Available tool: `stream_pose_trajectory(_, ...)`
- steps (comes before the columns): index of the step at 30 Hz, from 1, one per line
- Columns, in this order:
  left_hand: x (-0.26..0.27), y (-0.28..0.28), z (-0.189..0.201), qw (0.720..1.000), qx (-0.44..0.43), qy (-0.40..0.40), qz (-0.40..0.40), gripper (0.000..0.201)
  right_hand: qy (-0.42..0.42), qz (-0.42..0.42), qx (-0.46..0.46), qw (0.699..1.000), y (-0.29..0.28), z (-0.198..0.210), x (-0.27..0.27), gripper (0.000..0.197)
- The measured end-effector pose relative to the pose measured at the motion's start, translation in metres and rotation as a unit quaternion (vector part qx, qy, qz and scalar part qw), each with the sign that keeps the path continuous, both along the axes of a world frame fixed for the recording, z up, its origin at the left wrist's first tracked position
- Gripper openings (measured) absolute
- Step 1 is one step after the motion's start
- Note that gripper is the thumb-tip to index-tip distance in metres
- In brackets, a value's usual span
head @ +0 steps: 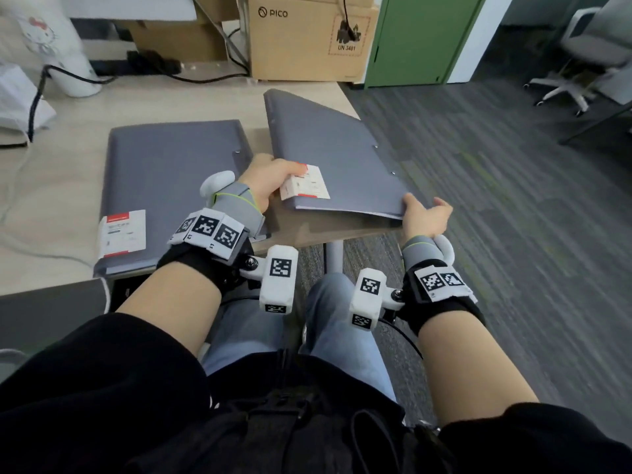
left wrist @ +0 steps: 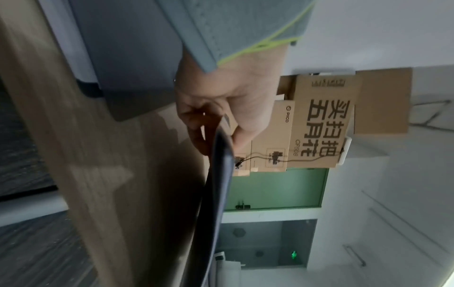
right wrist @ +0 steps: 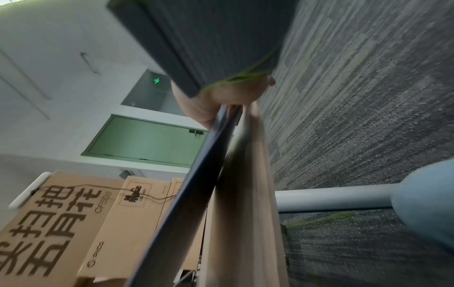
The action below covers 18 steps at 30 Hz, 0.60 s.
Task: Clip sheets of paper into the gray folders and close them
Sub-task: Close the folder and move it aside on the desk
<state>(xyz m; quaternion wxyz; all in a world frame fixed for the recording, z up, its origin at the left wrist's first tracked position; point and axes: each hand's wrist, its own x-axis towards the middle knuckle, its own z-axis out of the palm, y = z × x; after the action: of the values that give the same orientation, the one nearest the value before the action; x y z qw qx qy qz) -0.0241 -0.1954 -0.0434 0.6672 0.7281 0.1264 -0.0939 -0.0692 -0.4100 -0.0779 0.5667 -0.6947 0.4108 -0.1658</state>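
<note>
Head view: a closed gray folder (head: 328, 152) was held above the near right corner of the desk (head: 191, 97), its long axis running from the person toward the far left, the far end raised and the labelled near edge lowest. The left hand (head: 270, 181) gripped the near left corner, thumb on top beside the white label (head: 304, 183), fingers underneath. The right hand (head: 424, 217) held the near right corner, thumb on the cover, the other fingers loosely curled at the edge. A second folder (head: 171, 186), also closed, lay flat on the desk to the left, long axis running away from the person, its own label (head: 123, 234) at the near left corner. Cardboard boxes (head: 307, 35) stood beyond the desk. Left wrist view: the left hand (left wrist: 221, 108) pinched the held folder (left wrist: 216, 194), seen edge-on as a dark band clear of the desk (left wrist: 110, 174); the second folder (left wrist: 127, 58) lay flat behind. Right wrist view: the right hand (right wrist: 221, 97) clasped the folder (right wrist: 191, 184) edge, thumb on one face; the fingers on the other face were hidden. The folder stood tilted off the desk (right wrist: 245, 194) edge.
</note>
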Motion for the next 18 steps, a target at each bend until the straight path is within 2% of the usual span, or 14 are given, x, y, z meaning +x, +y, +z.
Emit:
stream_pose_trajectory(3, -0.006, 0.015, 0.010, 0.995, -0.073, -0.044, 0.044, 0.022, 0.003, 0.022, -0.075, 0.997, 0.014, 0.007, 0.000, 0.032)
stream_pose_trajectory(6, -0.019, 0.040, 0.018, 0.989, -0.103, -0.080, 0.065, 0.022, -0.006, 0.070, -0.107, 0.992, 0.034, 0.016, 0.008, 0.029)
stream_pose_trajectory(8, -0.025, 0.065, 0.019, 0.986, -0.107, -0.099, 0.084, 0.018, -0.035, 0.120, -0.057, 0.990, 0.051, 0.022, 0.015, 0.031)
stream_pose_trajectory(11, -0.036, 0.106, 0.016, 0.981, -0.100, -0.118, 0.115, 0.017, -0.052, 0.199, 0.041, 0.978, 0.084, 0.025, 0.023, 0.012)
stream_pose_trajectory(12, -0.039, 0.116, 0.015, 0.981, -0.094, -0.119, 0.123, 0.017, -0.044, 0.214, 0.052, 0.974, 0.092, 0.026, 0.024, 0.014)
stream_pose_trajectory(14, -0.048, 0.140, 0.012, 0.980, -0.077, -0.117, 0.140, 0.013, -0.034, 0.247, 0.068, 0.966, 0.115, 0.025, 0.024, 0.001)
stream_pose_trajectory(16, -0.055, 0.163, 0.006, 0.980, -0.066, -0.103, 0.154, 0.009, -0.033, 0.273, 0.059, 0.960, 0.133, 0.018, 0.028, 0.025)
stream_pose_trajectory(18, -0.063, 0.181, -0.001, 0.981, -0.044, -0.084, 0.167, 0.012, -0.013, 0.297, 0.023, 0.955, 0.150, 0.013, 0.027, 0.034)
